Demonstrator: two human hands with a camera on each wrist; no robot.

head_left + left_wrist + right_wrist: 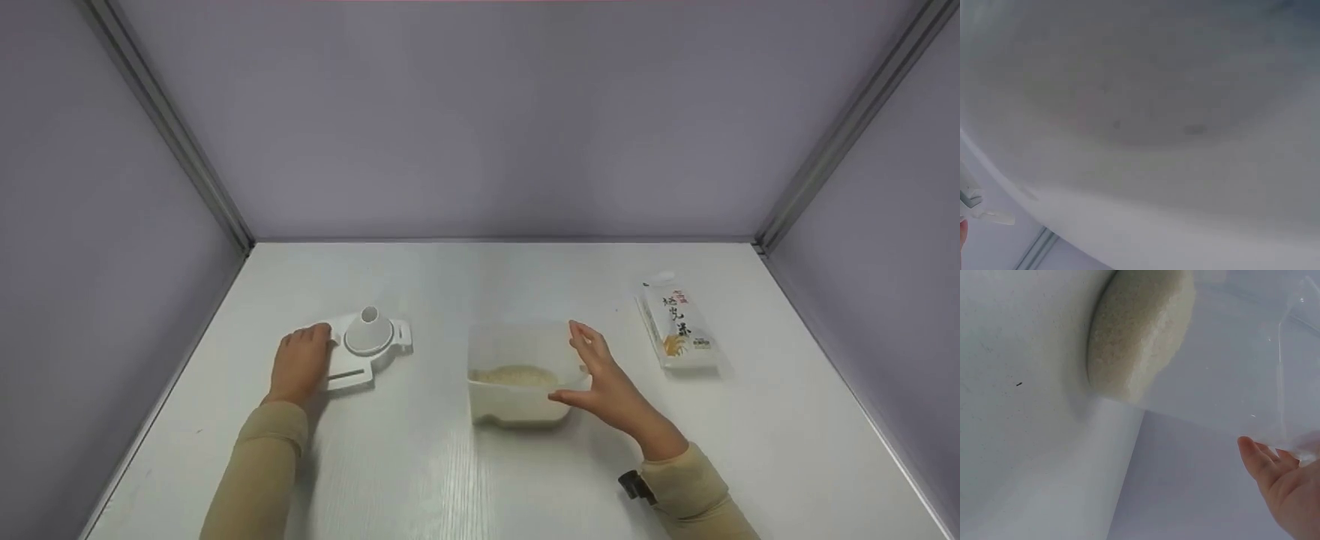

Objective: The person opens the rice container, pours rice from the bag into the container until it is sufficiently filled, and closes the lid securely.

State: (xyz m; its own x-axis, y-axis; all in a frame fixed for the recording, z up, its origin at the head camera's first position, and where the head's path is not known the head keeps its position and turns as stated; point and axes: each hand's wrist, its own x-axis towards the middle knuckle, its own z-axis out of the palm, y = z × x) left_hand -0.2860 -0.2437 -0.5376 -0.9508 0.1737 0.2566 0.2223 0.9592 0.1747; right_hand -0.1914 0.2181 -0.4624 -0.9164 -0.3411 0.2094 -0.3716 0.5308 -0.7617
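My left hand grips the left side of a white plastic lid, its thumb hidden from the head view. A short cone with a round hole stands on that lid. In the left wrist view, only a corner of the lid and a fingertip show at the left edge. A clear plastic container stands mid-table with a layer of rice inside. Around its right side my right hand is spread, thumb towards the front and straight fingers towards the back.
A bag of rice with printed characters lies on the white table, right of the container. Grey panels enclose the table at the back and both sides. On the right sleeve's cuff sits a small black device.
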